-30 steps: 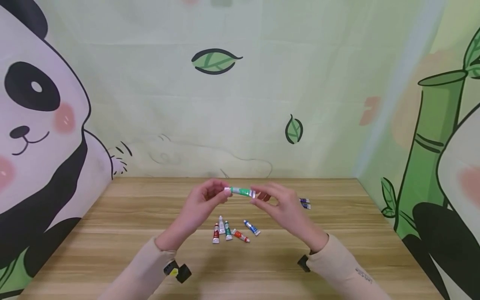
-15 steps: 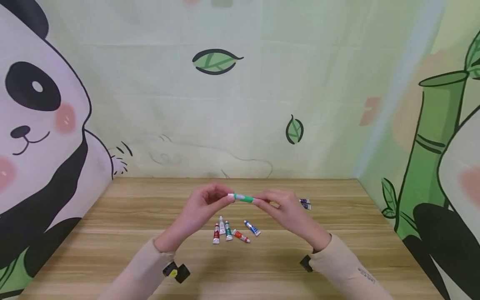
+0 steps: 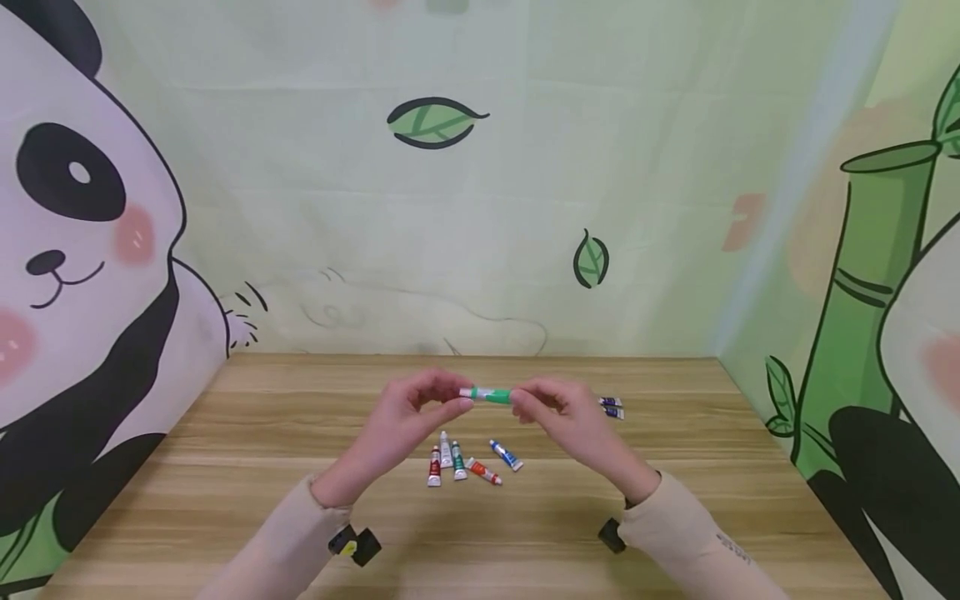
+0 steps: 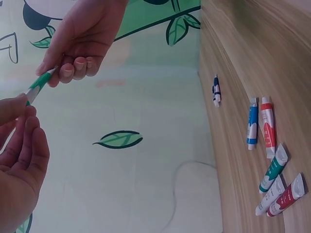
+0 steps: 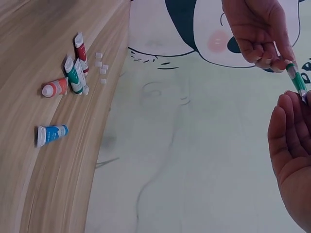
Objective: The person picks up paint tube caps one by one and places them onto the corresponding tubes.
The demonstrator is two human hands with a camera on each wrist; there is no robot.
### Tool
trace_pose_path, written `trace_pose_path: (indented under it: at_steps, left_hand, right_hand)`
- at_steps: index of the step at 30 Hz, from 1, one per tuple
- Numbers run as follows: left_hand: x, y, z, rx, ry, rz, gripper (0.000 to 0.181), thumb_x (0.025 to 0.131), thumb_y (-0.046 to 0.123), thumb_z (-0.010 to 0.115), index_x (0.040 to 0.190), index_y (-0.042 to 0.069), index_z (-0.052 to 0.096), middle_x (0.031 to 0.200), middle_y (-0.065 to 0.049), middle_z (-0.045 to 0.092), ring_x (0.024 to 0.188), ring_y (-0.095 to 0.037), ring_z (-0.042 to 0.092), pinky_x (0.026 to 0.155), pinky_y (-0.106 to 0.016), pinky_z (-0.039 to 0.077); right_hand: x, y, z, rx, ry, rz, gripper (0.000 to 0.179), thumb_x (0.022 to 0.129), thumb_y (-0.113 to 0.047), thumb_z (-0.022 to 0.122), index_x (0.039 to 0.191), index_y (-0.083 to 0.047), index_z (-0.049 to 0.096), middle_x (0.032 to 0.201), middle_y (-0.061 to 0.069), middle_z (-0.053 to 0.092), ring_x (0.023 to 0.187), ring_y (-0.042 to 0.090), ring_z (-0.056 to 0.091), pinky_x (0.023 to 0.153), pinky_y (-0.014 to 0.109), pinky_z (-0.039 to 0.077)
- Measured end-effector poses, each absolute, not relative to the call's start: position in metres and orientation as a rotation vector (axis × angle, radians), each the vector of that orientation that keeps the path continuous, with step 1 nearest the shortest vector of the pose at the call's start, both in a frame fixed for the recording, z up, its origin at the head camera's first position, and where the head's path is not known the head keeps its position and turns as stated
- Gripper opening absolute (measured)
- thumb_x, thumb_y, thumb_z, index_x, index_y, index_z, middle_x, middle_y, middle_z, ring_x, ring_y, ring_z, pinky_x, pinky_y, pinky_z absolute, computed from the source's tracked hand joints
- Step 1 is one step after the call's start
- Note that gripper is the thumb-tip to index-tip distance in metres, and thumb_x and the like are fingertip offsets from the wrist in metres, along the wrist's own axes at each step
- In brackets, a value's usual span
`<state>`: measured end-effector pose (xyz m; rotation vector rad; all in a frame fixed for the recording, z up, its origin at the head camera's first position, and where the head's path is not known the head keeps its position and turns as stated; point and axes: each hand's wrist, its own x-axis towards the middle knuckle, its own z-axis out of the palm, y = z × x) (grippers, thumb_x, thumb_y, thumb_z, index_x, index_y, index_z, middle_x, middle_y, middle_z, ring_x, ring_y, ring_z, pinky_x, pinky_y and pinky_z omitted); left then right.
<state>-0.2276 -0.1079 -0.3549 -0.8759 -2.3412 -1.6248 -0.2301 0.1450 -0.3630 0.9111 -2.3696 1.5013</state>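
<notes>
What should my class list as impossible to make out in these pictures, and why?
Held green tube's right end: head view, covered by the right hand.
Two dark tubes' left ends: head view, behind the right hand.
Left hand's outer part: left wrist view, cut off by the left edge.
Small white pieces: right wrist view, too small to identify.

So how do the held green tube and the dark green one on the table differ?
Shade: the held green tube is brighter; the dark green tube is deeper.
Support: the held green tube is between left grip and right grip, off the table; the dark green tube lies on it.
Pose, head view: the held green tube runs nearly side to side; the dark green tube roughly front to back.
Both are slim, part-green tubes.
</notes>
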Motion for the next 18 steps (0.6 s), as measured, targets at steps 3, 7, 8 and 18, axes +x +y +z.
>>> trace_pose_path:
  at_steps: [3, 7, 8, 18]
  left_hand:
    - [-0.2293, -0.1078, -0.3542, -0.815, -2.368, -1.671, 0.028, 0.094, 0.024, 0.074, 0.12, 0.013, 0.069, 0.1, -0.001, 0.071, 0.09, -0.021, 0.065, 0.078, -0.033, 0.054]
    - [-0.2311, -0.1096, -0.3514, -0.692, -2.435, -1.758, 0.03, 0.095, 0.032, 0.072, 0.117, 0.012, 0.068, 0.104, -0.006, 0.07, 0.092, -0.022, 0.064, 0.08, -0.033, 0.055]
    - [-0.2315, -0.1103, -0.351, -0.676, -2.449, -1.774, 0.029, 0.095, 0.033, 0.072, 0.114, 0.011, 0.069, 0.104, -0.007, 0.07, 0.092, -0.023, 0.064, 0.08, -0.033, 0.055]
    - [-0.2302, -0.1103, -0.3504, -0.734, -2.509, -1.841, 0.029, 0.098, 0.029, 0.068, 0.112, 0.004, 0.071, 0.1, -0.008, 0.072, 0.091, -0.025, 0.065, 0.082, -0.034, 0.056]
  right_hand:
    - [-0.2292, 0.1457, -0.3642, 0.905, -2.353, 1.482, 0.016, 0.102, -0.017, 0.061, 0.101, -0.008, 0.074, 0.088, 0.0, 0.07, 0.08, 0.019, 0.068, 0.071, 0.032, 0.057]
    - [-0.2306, 0.1479, -0.3667, 0.974, -2.263, 1.331, 0.012, 0.1, -0.011, 0.064, 0.103, -0.009, 0.075, 0.09, -0.002, 0.071, 0.081, 0.019, 0.067, 0.071, 0.03, 0.057]
    - [-0.2316, 0.1486, -0.3677, 1.007, -2.226, 1.274, 0.011, 0.098, -0.008, 0.065, 0.104, -0.008, 0.075, 0.09, 0.0, 0.072, 0.081, 0.018, 0.067, 0.071, 0.029, 0.057]
    - [-0.2355, 0.151, -0.3711, 1.164, -2.038, 1.03, 0.013, 0.099, -0.014, 0.066, 0.107, -0.006, 0.074, 0.096, 0.001, 0.073, 0.08, 0.009, 0.063, 0.07, 0.022, 0.055]
